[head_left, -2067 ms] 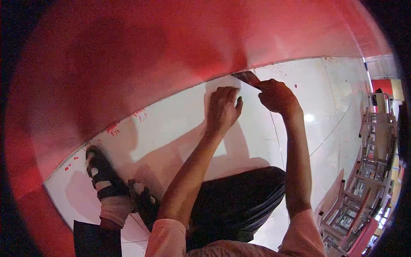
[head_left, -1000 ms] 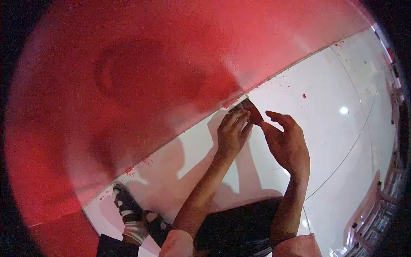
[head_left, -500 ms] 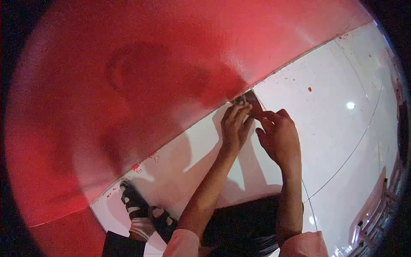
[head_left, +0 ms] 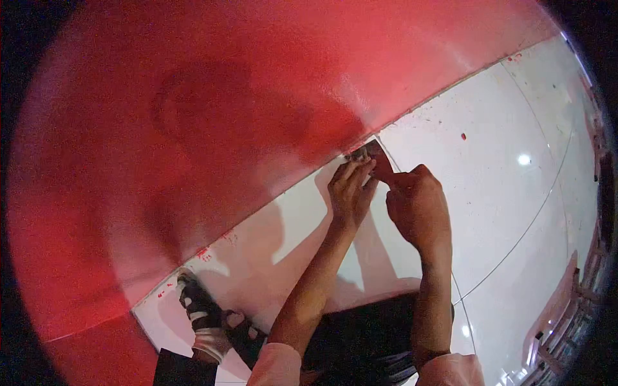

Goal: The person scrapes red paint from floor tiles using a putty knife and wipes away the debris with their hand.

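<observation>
My right hand (head_left: 418,204) is closed around the near end of a flat, dark reddish scraper-like blade (head_left: 381,162). Its far edge lies on the white floor close to the foot of the red wall. My left hand (head_left: 351,186) is beside it, fingers bent and pressed together over the blade's left side. A small dark, crumpled-looking thing (head_left: 358,154) shows at those fingertips, partly hidden; I cannot make out what it is.
The glossy red wall (head_left: 257,83) meets the white tiled floor (head_left: 496,193) along a slanting line. Red paint specks (head_left: 205,254) dot that seam, and a red blob (head_left: 463,136) lies farther right. A sandalled foot (head_left: 199,305) is at lower left; metal racking (head_left: 566,328) stands at right.
My right hand's fingers, looser before, have curled into a closed grip at the blade's near end. My left hand stays at nearly the same spot.
</observation>
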`<state>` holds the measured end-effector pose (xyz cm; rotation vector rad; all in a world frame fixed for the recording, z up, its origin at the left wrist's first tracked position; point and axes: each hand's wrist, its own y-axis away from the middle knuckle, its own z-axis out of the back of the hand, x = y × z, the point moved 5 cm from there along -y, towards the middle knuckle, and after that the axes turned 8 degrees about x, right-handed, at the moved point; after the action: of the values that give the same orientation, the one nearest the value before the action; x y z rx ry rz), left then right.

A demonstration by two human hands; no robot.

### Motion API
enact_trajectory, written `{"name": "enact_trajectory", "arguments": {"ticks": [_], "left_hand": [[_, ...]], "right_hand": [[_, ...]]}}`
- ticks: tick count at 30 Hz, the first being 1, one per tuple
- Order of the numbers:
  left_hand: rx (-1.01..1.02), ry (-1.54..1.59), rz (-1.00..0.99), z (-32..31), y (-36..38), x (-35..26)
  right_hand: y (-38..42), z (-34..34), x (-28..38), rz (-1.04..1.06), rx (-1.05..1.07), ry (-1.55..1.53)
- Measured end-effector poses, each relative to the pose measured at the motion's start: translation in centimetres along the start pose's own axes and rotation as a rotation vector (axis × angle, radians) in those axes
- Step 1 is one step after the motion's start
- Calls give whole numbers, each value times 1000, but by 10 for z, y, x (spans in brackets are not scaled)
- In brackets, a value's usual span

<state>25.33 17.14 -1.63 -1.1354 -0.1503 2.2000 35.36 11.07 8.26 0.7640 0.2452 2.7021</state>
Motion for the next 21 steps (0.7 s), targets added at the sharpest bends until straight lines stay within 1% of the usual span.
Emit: {"name": "enact_trajectory", "arguments": {"ticks": [2, 3, 5, 8, 11, 14, 15, 17, 19, 21], "left_hand": [[-21, 34, -8, 2, -5, -4], [-29, 12, -18, 1, -7, -4], [-21, -35, -27, 0, -3, -2], [-56, -160, -107, 2, -5, -12], [-99, -323, -120, 12, 3, -27], [10, -15, 150, 0, 16, -10], [-28, -1, 95, 2, 15, -11], [-94, 251, 203, -9, 22, 3], [-104, 259, 239, -2, 20, 1], [-65, 31, 191, 8, 12, -7]], "right_hand": [[-1, 6, -2, 42, 30, 1], [5, 8, 1, -25, 19, -24], [-1, 2, 0, -23, -13, -27], [2, 8, 2, 3, -15, -27], [5, 11, 6, 1, -3, -44], [3, 8, 3, -30, 0, -19], [5, 8, 3, -20, 0, -2], [4, 7, 4, -5, 19, 6], [-2, 4, 7, 7, 62, -8], [1, 7, 12, -24, 62, -9]]}}
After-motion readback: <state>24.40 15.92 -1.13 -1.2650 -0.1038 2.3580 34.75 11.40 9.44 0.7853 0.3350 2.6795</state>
